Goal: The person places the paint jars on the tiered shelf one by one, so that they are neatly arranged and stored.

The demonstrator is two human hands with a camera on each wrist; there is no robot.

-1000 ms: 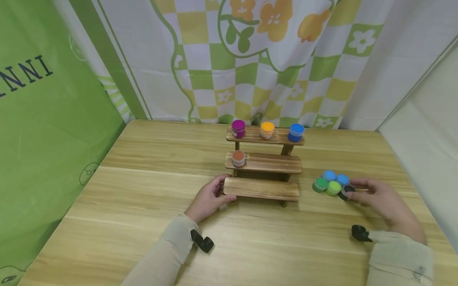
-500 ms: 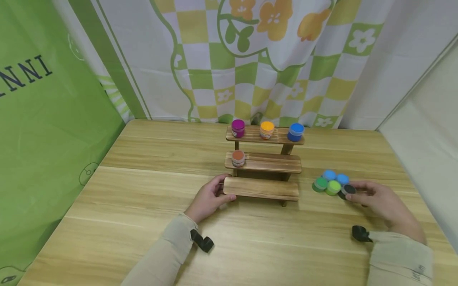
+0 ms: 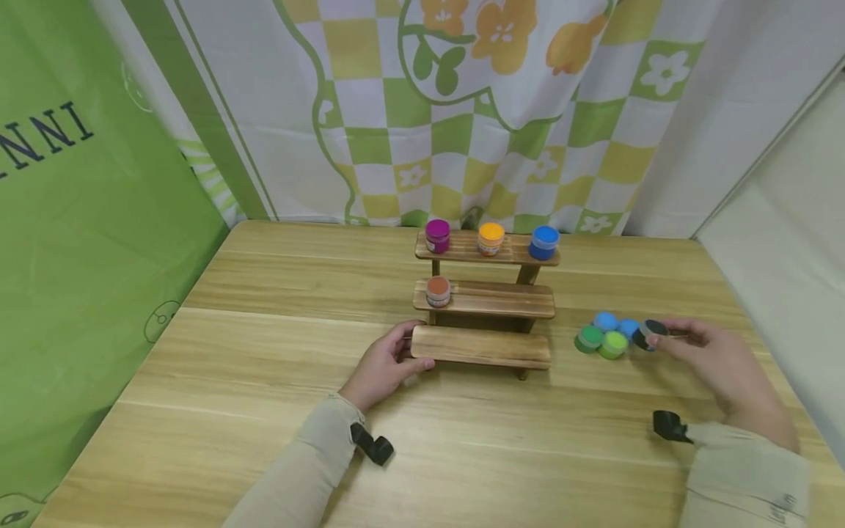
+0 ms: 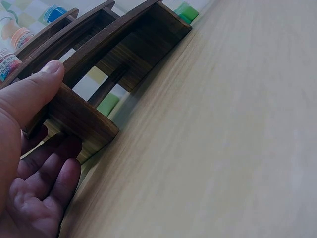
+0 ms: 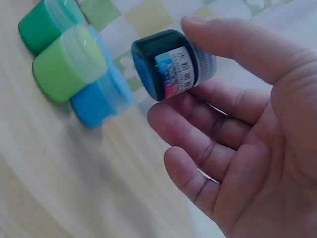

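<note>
In the head view my left hand (image 3: pixel 379 370) grips the left end of the bottom step of a three-tier wooden stand (image 3: pixel 485 348). The left wrist view has its thumb over the step's edge and fingers beneath. My right hand (image 3: pixel 722 370) pinches a black paint jar (image 3: pixel 653 331) between thumb and fingers. That small labelled jar (image 5: pixel 166 67) is tilted and held off the table in the right wrist view. Beside it on the table cluster a dark green jar (image 3: pixel 589 339), a light green jar (image 3: pixel 613 345) and two light blue jars (image 3: pixel 605 322).
On the top tier stand a purple jar (image 3: pixel 437 236), an orange jar (image 3: pixel 491 239) and a blue jar (image 3: pixel 544 243). A brown jar (image 3: pixel 439 291) is at the left of the middle tier. Behind the wooden table (image 3: pixel 462 455) hangs a patterned curtain (image 3: pixel 449 139).
My right hand has lifted the black paint jar off the table, up and slightly right, away from the other jars. The left hand keeps its grip on the stand.
</note>
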